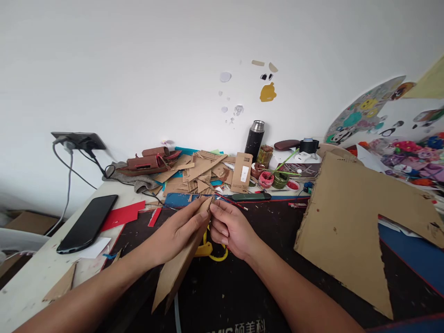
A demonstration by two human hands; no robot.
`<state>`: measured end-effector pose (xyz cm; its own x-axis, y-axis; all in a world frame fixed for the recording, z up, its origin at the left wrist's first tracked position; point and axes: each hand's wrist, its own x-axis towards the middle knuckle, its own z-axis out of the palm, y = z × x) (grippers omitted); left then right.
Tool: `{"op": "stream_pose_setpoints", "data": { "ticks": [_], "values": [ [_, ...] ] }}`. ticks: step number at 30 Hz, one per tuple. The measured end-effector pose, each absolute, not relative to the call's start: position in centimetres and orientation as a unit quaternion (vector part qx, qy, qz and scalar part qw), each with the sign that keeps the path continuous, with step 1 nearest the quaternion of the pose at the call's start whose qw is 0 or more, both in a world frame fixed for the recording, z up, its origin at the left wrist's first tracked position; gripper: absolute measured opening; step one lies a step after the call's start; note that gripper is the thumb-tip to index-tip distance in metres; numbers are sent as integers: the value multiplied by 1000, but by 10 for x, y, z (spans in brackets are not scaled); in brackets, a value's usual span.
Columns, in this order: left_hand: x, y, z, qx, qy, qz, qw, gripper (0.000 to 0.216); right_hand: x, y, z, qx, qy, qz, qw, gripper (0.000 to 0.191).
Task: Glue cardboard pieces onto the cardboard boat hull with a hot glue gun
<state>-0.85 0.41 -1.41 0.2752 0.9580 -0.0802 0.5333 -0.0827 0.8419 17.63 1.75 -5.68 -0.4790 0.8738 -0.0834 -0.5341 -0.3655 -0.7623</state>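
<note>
My left hand [183,231] grips a long folded piece of cardboard [173,273], thumb along its face and fingers over the far side. The piece slants from the lower left up to a narrow tip between my hands. At that tip my right hand [231,226] pinches the cardboard edge between thumb and forefinger, its other fingers curled. Beneath my hands on the dark mat [239,291] lie yellow-handled scissors [218,256], partly hidden by the cardboard and my fingers. Just beyond my fingertips is a dark green utility knife [251,197].
A large cut cardboard sheet [343,222] lies at right. Behind are cardboard scraps [190,175], a brown model boat [147,164], open paint jars [266,179] and a black thermos [255,141]. At left are a black phone [88,224] and red paper [121,215].
</note>
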Motion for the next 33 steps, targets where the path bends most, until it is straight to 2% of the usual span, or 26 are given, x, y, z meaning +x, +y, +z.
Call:
{"op": "stream_pose_setpoints", "data": {
  "ticks": [7,14,23,33],
  "values": [
    [-14,7,-22,618,556,326,451,64,178,17,-54,-254,-345,787,443,48],
    [-20,11,-25,605,551,327,473,58,179,17,-53,-254,-353,786,440,48],
    [-10,8,-8,615,513,337,495,74,176,19,-58,-258,-350,784,443,54],
    [-5,10,-9,608,509,377,478,71,174,17,-57,-238,-364,792,429,46]
  ]
}}
